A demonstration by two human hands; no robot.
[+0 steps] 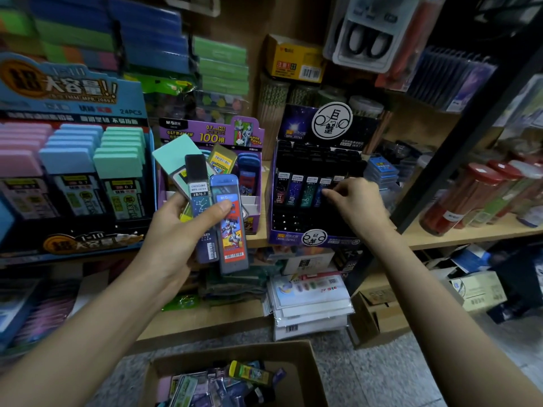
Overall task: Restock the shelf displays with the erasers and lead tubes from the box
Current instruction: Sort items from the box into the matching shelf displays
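Note:
My left hand [179,227] grips a fan of lead tubes: a black constellation tube [199,189], a blue and red cartoon tube [230,230] and a mint-capped tube [176,155]. My right hand [355,204] pinches a dark lead tube [324,188] standing in the front row of the black and purple constellation display [296,233]. Between the hands stands the purple cartoon display [205,133], and a big blue display [73,92] with pink, blue and mint tubes is at the left. The cardboard box [308,365] of mixed tubes sits on the floor below.
A wooden shelf [458,236] carries the displays, with red-lidded pencil jars [458,201] at the right. A black upright post [458,160] runs beside my right hand. Packs of paper [311,306] and another carton [373,318] lie on the lower shelf.

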